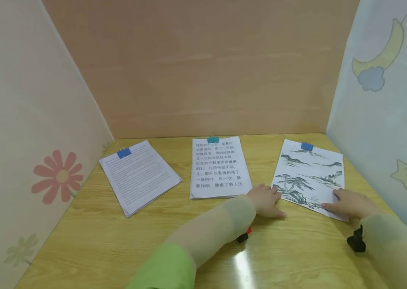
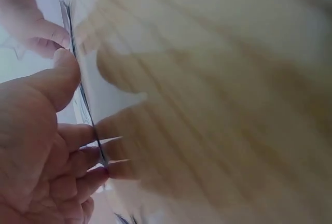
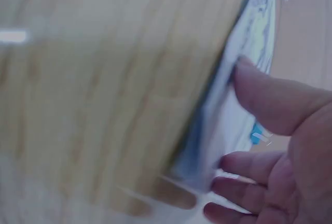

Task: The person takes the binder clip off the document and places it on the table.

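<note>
In the head view, a clipped stack of paper with an ink landscape (image 1: 308,168) lies at the right, a blue binder clip (image 1: 307,146) on its far edge. My left hand (image 1: 266,200) is at its near left corner, fingers extended and thumb spread along the near edge. At the near right corner is my right hand (image 1: 353,204), its thumb at the near edge and its fingers by the right side. In the right wrist view, the stack's corner (image 3: 207,146) lies between thumb and fingers, somewhat blurred.
A stack with large printed characters (image 1: 219,168) and a teal clip (image 1: 213,139) lies in the middle. Farther left is a tilted stack of small print (image 1: 140,176) with a blue clip (image 1: 124,152). Walls stand left, right and behind the wooden table (image 1: 98,249).
</note>
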{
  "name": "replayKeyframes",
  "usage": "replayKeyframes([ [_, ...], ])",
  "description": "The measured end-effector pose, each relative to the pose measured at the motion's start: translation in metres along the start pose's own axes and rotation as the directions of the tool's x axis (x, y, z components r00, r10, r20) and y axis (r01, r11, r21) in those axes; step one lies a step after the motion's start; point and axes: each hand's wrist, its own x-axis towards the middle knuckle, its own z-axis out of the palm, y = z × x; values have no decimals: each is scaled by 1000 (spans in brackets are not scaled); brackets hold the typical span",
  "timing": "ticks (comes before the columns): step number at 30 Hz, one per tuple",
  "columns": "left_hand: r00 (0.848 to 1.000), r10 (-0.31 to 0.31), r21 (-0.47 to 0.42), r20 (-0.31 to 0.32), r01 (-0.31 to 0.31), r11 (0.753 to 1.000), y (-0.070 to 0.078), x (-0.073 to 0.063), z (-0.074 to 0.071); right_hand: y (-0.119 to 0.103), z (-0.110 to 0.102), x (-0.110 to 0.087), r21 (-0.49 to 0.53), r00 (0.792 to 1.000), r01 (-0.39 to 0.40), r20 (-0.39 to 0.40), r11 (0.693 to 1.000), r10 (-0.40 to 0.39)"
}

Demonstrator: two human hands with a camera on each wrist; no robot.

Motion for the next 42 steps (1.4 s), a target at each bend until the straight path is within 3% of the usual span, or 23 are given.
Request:
replayKeyframes([
  [8,999,32,109,39,-36,993,5,-20,5,-21,-17,-1,-26,997,22,68,999,-21],
  [12,999,32,110,36,-35,993,7,-33,8,-25,-20,2,-4,998,29,49,1000,-29],
  [18,997,45,104,57,-51,993,11,-54,11,-19,-24,8,61,998,50,-51,997,-47],
  [22,996,61,113,63,-68,991,16,-67,14,-12,-28,11,71,998,26,-67,997,-21],
  [28,994,102,117,42,-107,987,20,-88,21,-2,-33,14,102,999,-15,-35,995,18],
  [35,988,151,68,23,-153,986,14,-114,29,4,-31,21,118,1000,-15,-13,993,17],
  [42,976,214,38,41,-215,976,10,-141,36,9,-23,28,140,999,-42,30,989,38],
])
